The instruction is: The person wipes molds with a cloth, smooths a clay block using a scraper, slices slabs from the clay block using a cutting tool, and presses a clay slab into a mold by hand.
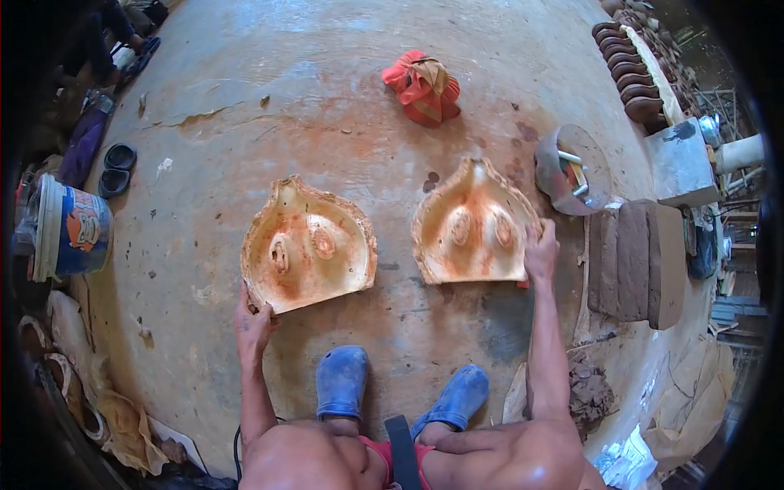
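Note:
Two pale, shell-like mould halves with rough rims and reddish stains lie side by side on the floor, hollow side up, pointed ends away from me. My left hand (254,318) grips the lower left edge of the left mould half (304,265), which is turned slightly. The right mould half (465,257) has its right rim in the fingers of my right hand (541,249). Each hollow has two raised oval shapes. Beyond them sits a red cloth bundle (425,88) with a tan patch.
A round basin (563,175) with tools and stacked clay blocks (637,261) stand at the right. On the left are a white-and-blue bucket (77,229), dark clogs (118,169) and a person's legs (100,49). Dark curved pieces (633,77) line the upper right.

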The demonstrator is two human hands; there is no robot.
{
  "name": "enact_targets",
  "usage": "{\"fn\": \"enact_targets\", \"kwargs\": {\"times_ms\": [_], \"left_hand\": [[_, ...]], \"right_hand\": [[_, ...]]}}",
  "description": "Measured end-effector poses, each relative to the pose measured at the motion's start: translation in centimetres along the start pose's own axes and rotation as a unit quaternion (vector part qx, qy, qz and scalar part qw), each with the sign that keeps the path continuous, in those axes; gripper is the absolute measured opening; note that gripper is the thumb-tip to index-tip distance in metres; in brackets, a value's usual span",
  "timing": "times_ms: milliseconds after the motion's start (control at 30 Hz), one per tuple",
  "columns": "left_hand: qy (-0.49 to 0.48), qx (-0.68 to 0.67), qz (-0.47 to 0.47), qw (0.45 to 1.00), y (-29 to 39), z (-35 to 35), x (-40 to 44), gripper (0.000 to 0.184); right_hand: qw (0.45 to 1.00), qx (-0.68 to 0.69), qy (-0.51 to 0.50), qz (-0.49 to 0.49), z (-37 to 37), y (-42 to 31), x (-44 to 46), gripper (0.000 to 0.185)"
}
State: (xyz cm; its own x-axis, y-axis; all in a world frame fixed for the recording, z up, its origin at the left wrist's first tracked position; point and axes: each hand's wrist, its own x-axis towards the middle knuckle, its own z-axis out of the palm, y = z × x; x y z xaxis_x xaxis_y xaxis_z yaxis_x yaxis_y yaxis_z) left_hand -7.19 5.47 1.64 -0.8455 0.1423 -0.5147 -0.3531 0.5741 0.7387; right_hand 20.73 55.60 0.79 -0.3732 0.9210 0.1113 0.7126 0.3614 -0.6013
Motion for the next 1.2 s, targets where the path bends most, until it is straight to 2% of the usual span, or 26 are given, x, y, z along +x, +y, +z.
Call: {"fn": "enact_targets", "kwargs": {"times_ms": [33, 100, 133, 167, 200, 267, 367, 433, 600, 667, 800, 867, 900, 1000, 1067, 1100, 1167, 1200], "left_hand": [[-0.014, 0.004, -0.022, 1.0, 0.3, -0.2, 0.2, 0.081], [-0.041, -0.071, -0.047, 0.996, -0.8, -0.5, 1.0, 0.08], [-0.057, -0.095, -0.049, 0.993, 1.1, -0.7, -0.2, 0.081], [-0.079, -0.113, -0.004, 0.99, -0.1, -1.3, 0.3, 0.085], [-0.075, -0.146, -0.049, 0.985, 0.1, -1.9, -0.3, 0.086], [-0.061, -0.118, -0.068, 0.989, 0.2, -3.4, -0.4, 0.088], [-0.11, -0.191, -0.07, 0.973, -1.3, -4.0, 0.0, 0.086], [-0.102, -0.167, -0.07, 0.978, -1.3, -4.2, -0.2, 0.085], [-0.048, -0.086, -0.066, 0.993, 0.2, -2.9, -0.9, 0.083], [-0.013, 0.004, -0.023, 1.0, -0.5, -2.5, -0.6, 0.083], [-0.067, -0.019, -0.015, 0.997, -1.8, -4.0, 0.0, 0.077], [-0.077, -0.08, -0.034, 0.993, -1.7, -4.9, 0.0, 0.073], [-0.06, -0.076, -0.037, 0.995, -1.1, -5.3, -0.2, 0.065], [-0.022, -0.092, 0.008, 0.995, 1.6, -6.6, -1.0, 0.063], [-0.063, -0.113, 0.024, 0.991, 3.5, -6.8, -1.7, 0.064], [-0.157, -0.148, 0.041, 0.976, 4.8, -6.1, -2.2, 0.064], [-0.317, -0.192, 0.055, 0.927, 6.6, -3.3, -3.0, 0.067], [-0.382, -0.202, 0.052, 0.9, 7.4, -1.2, -3.6, 0.07]], "right_hand": [[1.0, 0.001, -0.006, 0.001, 0.7, 0.9, 1.5, 0.033], [0.997, -0.039, 0.018, -0.071, 3.4, 2.7, 3.7, 0.032], [0.997, -0.064, -0.032, -0.041, 1.6, -0.9, 3.2, 0.034], [0.998, -0.02, -0.029, -0.049, 2.5, -0.1, 3.4, 0.036], [0.997, -0.029, -0.037, -0.055, 3.4, 1.5, 4.1, 0.038], [0.996, -0.066, -0.052, -0.026, 3.9, 3.3, 4.1, 0.04], [0.996, -0.054, -0.074, -0.009, 2.7, 1.3, 2.5, 0.043], [0.997, -0.042, -0.071, -0.01, 2.1, 0.0, 1.7, 0.042], [0.999, -0.026, -0.041, -0.016, 1.6, 2.2, -0.1, 0.04], [0.998, -0.039, -0.04, -0.025, 0.8, 2.5, -1.2, 0.039], [0.999, -0.016, -0.04, -0.003, -0.8, 2.8, -3.9, 0.035], [0.998, -0.012, -0.041, 0.037, -1.7, 2.6, -5.2, 0.033], [0.999, -0.001, -0.035, 0.028, -2.2, 2.7, -5.9, 0.031], [0.999, 0.015, 0.011, 0.029, -3.5, 0.3, -8.7, 0.029], [0.998, 0.065, -0.007, 0.021, -3.9, -4.3, -11.2, 0.026], [0.994, 0.104, -0.033, 0.013, -3.6, -6.5, -12.3, 0.025], [0.976, 0.135, -0.163, -0.058, -3.2, -11.8, -14.9, 0.027], [0.961, 0.126, -0.184, -0.164, -2.7, -15.0, -15.8, 0.03]]}}
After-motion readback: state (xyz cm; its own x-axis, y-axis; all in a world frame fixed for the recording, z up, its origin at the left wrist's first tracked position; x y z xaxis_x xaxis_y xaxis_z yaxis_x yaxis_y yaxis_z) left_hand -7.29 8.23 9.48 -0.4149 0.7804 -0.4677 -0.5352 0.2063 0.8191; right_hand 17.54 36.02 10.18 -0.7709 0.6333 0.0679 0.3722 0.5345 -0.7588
